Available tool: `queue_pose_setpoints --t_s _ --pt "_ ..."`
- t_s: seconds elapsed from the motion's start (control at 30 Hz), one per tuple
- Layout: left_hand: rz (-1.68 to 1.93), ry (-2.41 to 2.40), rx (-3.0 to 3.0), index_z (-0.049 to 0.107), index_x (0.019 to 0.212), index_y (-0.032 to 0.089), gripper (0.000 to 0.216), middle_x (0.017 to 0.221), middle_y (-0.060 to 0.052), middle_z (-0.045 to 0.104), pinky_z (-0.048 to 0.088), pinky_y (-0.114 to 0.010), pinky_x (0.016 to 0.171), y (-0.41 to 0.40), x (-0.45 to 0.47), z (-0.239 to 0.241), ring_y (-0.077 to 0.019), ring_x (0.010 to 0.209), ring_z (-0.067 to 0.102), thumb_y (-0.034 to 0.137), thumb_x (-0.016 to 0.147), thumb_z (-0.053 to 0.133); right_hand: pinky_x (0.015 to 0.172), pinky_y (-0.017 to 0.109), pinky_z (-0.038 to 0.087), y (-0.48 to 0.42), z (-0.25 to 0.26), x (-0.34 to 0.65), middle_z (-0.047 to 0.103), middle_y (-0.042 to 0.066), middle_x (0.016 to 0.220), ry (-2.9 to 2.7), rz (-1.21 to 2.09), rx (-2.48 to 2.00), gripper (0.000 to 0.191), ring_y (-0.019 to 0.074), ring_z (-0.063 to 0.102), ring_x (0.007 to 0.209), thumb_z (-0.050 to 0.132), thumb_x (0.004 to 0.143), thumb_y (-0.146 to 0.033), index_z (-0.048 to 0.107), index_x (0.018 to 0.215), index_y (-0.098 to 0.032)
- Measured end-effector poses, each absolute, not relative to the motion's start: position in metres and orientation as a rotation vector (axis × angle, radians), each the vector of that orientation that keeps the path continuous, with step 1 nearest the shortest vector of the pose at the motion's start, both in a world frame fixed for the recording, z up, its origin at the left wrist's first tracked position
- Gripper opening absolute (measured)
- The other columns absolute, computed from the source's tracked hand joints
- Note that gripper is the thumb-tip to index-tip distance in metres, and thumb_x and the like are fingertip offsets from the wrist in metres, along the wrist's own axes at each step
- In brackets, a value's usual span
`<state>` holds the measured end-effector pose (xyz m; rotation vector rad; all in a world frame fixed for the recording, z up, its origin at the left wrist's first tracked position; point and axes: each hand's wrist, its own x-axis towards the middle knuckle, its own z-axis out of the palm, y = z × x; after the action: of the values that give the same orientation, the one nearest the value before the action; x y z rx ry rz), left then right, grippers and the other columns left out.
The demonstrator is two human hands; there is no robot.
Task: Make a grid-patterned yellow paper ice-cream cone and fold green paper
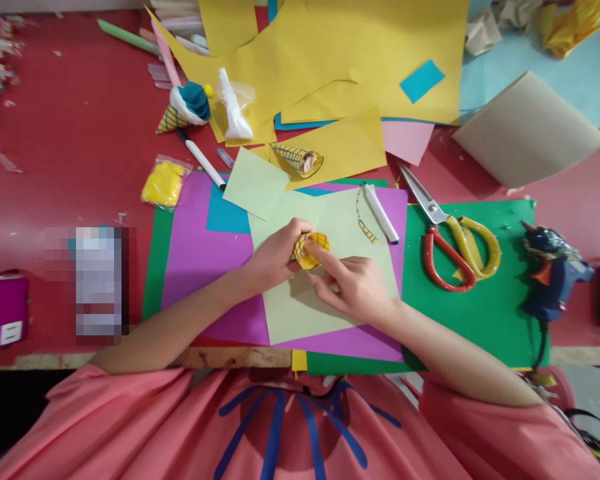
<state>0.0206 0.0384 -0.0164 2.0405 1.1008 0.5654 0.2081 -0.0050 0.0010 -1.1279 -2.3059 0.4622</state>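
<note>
Red table, paper layered mid-frame; cone at centre; left hand angled in from lower left, fingers clamped round cone; right hand from lower right, index straight into cone's mouth, thumb apart, other fingers curled.

held cone, tip hidden

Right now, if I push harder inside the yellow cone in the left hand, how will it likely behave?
The yellow cone looks like thin rolled paper, so it is probably light and could crease. Being open at its wide end, it may flex there. The left hand, closed around it, should limit slipping.
</note>
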Motion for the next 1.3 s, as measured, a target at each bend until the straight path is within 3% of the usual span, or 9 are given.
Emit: queue_pose_setpoints --t_s 0.17,0.37,0.6,0.77,1.03,1.3 --pt "0.576 1.081 2.069 0.039 0.106 0.024 0.035 0.095 0.000 0.061 0.045 -0.023 0.060 0.038 0.020 -0.017 -0.0136 0.075 0.060 0.023 0.077 0.058 0.044 0.027 0.027 -0.006 0.001 0.207 0.061 -0.006 0.051 -2.357 0.466 -1.176 0.036 0.0095 0.050 0.039 0.045 0.093 -0.031 0.058 0.119 -0.011" --pt "0.607 1.089 2.093 0.038 0.107 0.024 0.034 0.095 0.000 0.060 0.045 -0.023 0.061 0.039 0.018 -0.017 -0.0137 0.075 0.060 0.021 0.078 0.057 0.049 0.025 0.034 -0.005 0.004 0.211 0.064 -0.004 0.056 -2.285 0.479 -1.082 0.031 0.0091 0.054 0.045 0.044 0.094 -0.027 0.059 0.117 -0.012" --pt "0.592 1.066 2.097 0.039 0.104 0.024 0.032 0.091 0.000 0.059 0.045 -0.024 0.062 0.039 0.020 -0.018 -0.0134 0.073 0.058 0.024 0.078 0.057 0.044 0.025 0.026 -0.003 0.002 0.209 0.060 -0.005 0.051 -2.348 0.551 -1.169 0.036 0.0082 0.049 0.040 0.045 0.093 -0.031 0.059 0.121 -0.012" --pt "0.567 1.131 2.103 0.040 0.104 0.024 0.033 0.094 0.000 0.061 0.045 -0.025 0.062 0.038 0.020 -0.017 -0.0143 0.075 0.059 0.020 0.076 0.057 0.048 0.024 0.032 -0.003 0.002 0.210 0.063 -0.003 0.055 -2.276 0.509 -1.077 0.034 0.0089 0.051 0.044 0.042 0.094 -0.027 0.058 0.119 -0.011" --pt "0.577 1.166 2.140 0.040 0.102 0.024 0.033 0.094 -0.001 0.062 0.045 -0.025 0.061 0.042 0.018 -0.017 -0.0148 0.077 0.061 0.020 0.075 0.058 0.046 0.023 0.031 -0.003 -0.001 0.210 0.060 -0.005 0.052 -2.320 0.625 -1.133 0.037 0.0082 0.049 0.041 0.046 0.093 -0.028 0.055 0.124 -0.012" --pt "0.766 1.481 2.090 0.038 0.108 0.026 0.045 0.098 0.001 0.059 0.045 -0.025 0.063 0.051 0.008 -0.025 -0.0145 0.079 0.061 0.020 0.071 0.063 0.050 0.024 0.044 0.021 0.016 0.243 0.067 0.000 0.068 -1.866 0.516 -1.276 0.013 0.0089 0.057 0.048 0.045 0.094 -0.022 0.058 0.095 -0.021"
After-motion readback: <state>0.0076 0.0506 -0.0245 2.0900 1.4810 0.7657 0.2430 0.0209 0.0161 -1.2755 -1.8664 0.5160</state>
